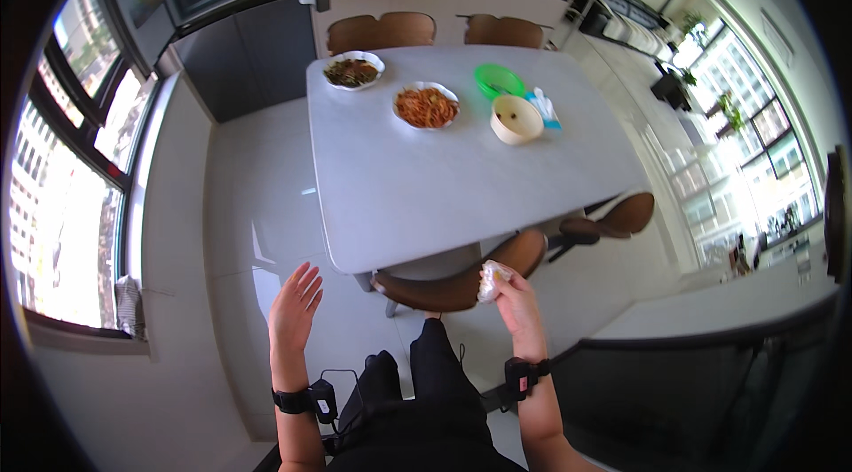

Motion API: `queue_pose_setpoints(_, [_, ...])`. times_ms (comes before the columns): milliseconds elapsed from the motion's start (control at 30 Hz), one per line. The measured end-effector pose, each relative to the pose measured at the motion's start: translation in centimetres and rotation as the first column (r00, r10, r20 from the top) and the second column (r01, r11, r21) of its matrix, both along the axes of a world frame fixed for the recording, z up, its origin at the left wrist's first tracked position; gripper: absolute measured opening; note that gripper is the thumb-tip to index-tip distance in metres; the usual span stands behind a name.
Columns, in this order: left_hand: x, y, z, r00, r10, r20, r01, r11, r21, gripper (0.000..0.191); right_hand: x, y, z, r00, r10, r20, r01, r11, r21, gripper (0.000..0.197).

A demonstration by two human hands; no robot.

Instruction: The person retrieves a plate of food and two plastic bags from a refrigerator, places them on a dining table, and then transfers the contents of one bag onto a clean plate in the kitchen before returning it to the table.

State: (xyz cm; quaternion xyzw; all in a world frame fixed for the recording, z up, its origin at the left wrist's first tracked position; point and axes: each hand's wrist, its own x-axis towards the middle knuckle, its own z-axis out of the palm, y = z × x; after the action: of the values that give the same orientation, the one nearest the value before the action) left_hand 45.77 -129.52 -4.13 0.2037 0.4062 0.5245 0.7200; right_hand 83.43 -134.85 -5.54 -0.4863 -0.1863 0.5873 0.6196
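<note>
My right hand grips a crumpled wad of clear plastic film, held in front of the brown chair back. My left hand is raised with its fingers apart and nothing in it, left of the table's near corner. Before me stands the light grey dining table. On it are a white plate of shredded orange-red food, a white plate of dark green food, a cream bowl with a few small dark bits inside, and a green plastic basin.
A blue tissue pack lies beside the bowl. Another chair stands at the right of the near side, and two brown chairs at the far side. A windowed wall bounds the left; a dark glossy panel is close by my right arm.
</note>
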Motion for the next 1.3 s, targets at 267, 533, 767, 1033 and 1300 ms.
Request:
queue_pose_setpoints(267, [6.1, -2.8, 2.9, 0.844, -0.509, 0.169, 0.514, 0.858, 0.018, 0.044, -4.4, -12.4, 2.9, 0.946, -0.259, -0.194, 0.282, 0.954, 0.101, 0.037])
queue_pose_setpoints(533, [15.4, -10.5, 3.9, 0.520, -0.803, 0.292, 0.844, 0.535, -0.032, 0.045, -5.8, -24.9, 2.2, 0.784, -0.557, -0.275, 0.584, 0.811, 0.023, 0.037])
queue_pose_setpoints(767, [22.1, -20.8, 4.4, 0.188, -0.918, 0.349, 0.982, 0.167, -0.090, 0.045, -7.4, -36.8, 1.7, 0.626, -0.745, -0.230, 0.771, 0.635, 0.042, 0.031])
queue_pose_setpoints(1033, [24.4, -29.6, 6.5, -0.066, -0.981, 0.183, 0.998, -0.068, -0.006, 0.044, -9.2, -45.5, 1.4, 0.573, -0.785, -0.234, 0.819, 0.555, 0.146, 0.033])
queue_pose_setpoints(1300, [25.1, -34.8, 8.0, -0.159, -0.972, -0.171, 0.980, -0.177, 0.092, 0.043, -9.9, -49.8, 4.2, 0.494, -0.846, -0.201, 0.865, 0.453, 0.219, 0.033])
